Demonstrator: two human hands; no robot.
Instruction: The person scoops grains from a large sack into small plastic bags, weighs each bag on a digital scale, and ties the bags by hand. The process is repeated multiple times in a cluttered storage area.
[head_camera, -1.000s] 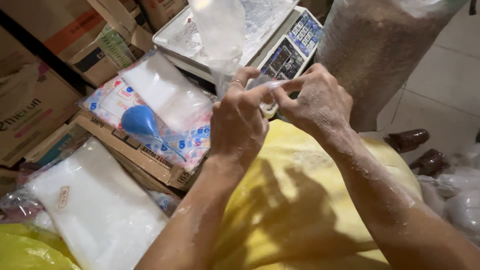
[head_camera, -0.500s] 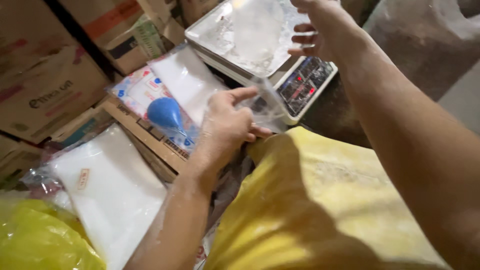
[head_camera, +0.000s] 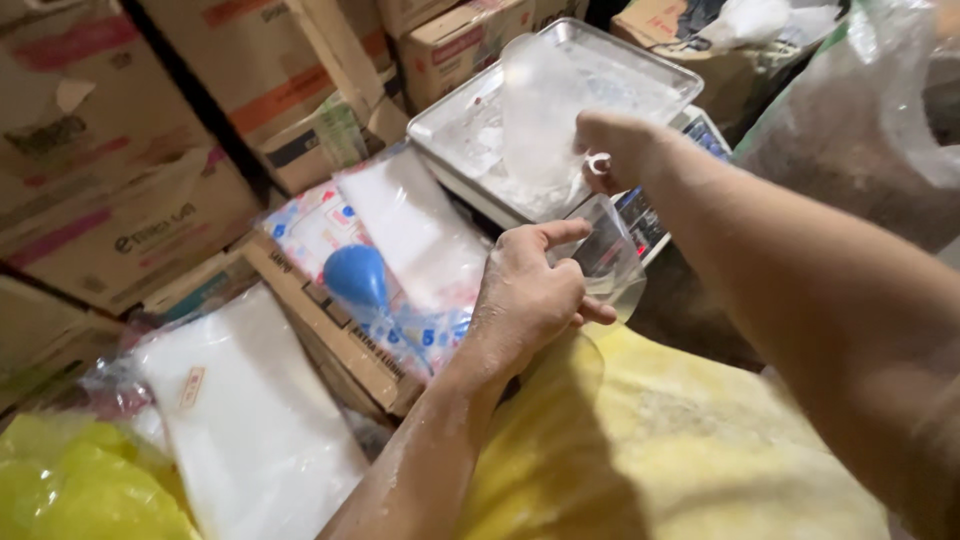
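Since a moment ago, your right hand (head_camera: 612, 150) has come down to the clear bag (head_camera: 545, 120) on the scale's metal tray (head_camera: 450, 120), and it looks pinched shut on the bag's edge, though that part is blurry. Your left hand (head_camera: 525, 295) grips another clear bag (head_camera: 612, 258) just beside the scale (head_camera: 650, 215).
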